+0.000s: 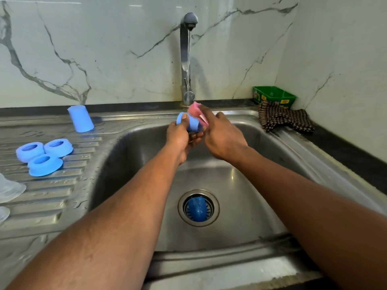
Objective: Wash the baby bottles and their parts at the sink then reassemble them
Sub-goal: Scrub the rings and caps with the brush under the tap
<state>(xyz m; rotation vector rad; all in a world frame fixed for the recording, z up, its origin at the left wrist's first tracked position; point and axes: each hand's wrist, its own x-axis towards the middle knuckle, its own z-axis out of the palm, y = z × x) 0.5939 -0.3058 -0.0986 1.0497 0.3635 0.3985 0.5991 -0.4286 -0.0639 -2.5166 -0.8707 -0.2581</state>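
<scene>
Over the steel sink (261, 185), my left hand (180, 139) grips a blue bottle cap (192, 123) lying on its side. My right hand (222, 137) holds a pink sponge (195, 110) against the cap's right end. A thin stream of water runs from the tap (185, 59) onto the sponge. Another blue cap (80, 119) stands upside down on the draining board. Three blue screw rings (45, 156) lie together further left. Clear teats (8, 190) show at the left edge, partly cut off.
A blue strainer (198, 208) sits in the drain. A brown checked cloth (282, 119) lies on the back right corner of the sink rim, with a green box (274, 97) behind it. Marble walls stand behind and to the right.
</scene>
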